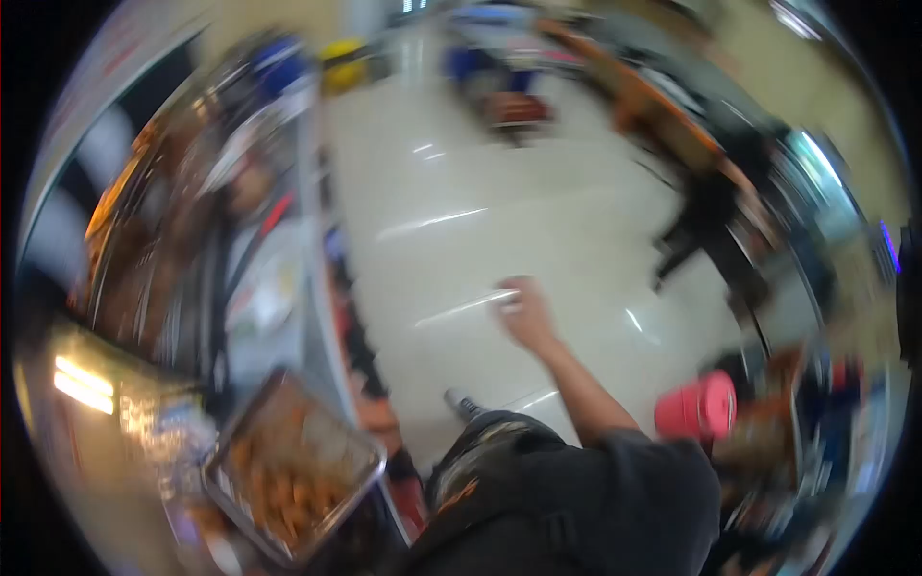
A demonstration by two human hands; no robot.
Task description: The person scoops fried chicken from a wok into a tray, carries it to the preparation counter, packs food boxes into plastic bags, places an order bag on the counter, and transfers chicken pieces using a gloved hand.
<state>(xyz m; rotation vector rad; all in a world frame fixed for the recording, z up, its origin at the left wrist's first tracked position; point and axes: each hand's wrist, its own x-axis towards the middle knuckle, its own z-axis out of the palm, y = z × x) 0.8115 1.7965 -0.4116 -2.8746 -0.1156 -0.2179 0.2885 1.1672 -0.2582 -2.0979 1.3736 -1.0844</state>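
Observation:
My right hand is held out in front of me over the pale tiled floor, with the forearm reaching forward from a dark short sleeve. Its fingers look curled, but motion blur smears them, and a small pale patch between them could be floor glare or something held. No object is clearly in contact with this hand. My left hand is out of view. Close by on my left stands a metal tray with brown, piece-shaped food in it.
A long counter with blurred goods runs along the left. On the right are a pink bucket, a black chair-like shape and an orange-edged counter. Ahead, a reddish-brown object sits on the floor.

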